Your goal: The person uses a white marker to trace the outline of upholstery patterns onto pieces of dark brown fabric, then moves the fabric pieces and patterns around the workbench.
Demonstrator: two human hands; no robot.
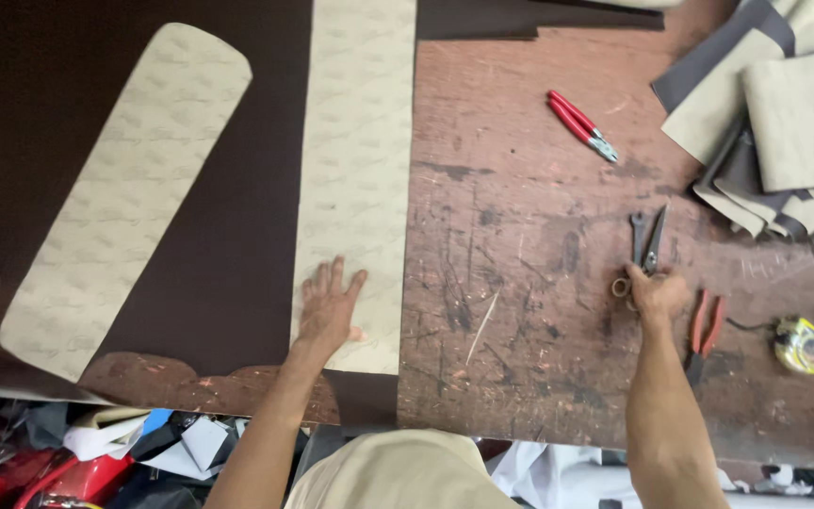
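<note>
1. On the scarred wooden workbench (520, 311), the left hand (330, 306) lies flat with fingers spread on the lower end of a long straight beige pattern strip (358, 170); the strip rests along the right edge of a dark brown sheet (228, 273).
2. The right hand (657, 294) is closed round the handles of a pair of scissors (647, 247), which lie on the bench with blades pointing away and slightly parted; the hands are well apart.
3. Judging by how things lie, the strip is set in place and pinned down; the brown sheet beside it looks uncut along that strip, so the cutting seems yet to begin.
4. Count: two beige pieces on the sheet, the straight strip and a rounded-end piece (124, 198) lying aslant to its left; one scissors; two red-handled tools, one pair of pliers (581, 124) farther off and another (706, 325) just beside the right hand; one yellow tape measure (803, 346); a heap of cut pieces (784, 113) at the far right, too overlapped to count.
</note>
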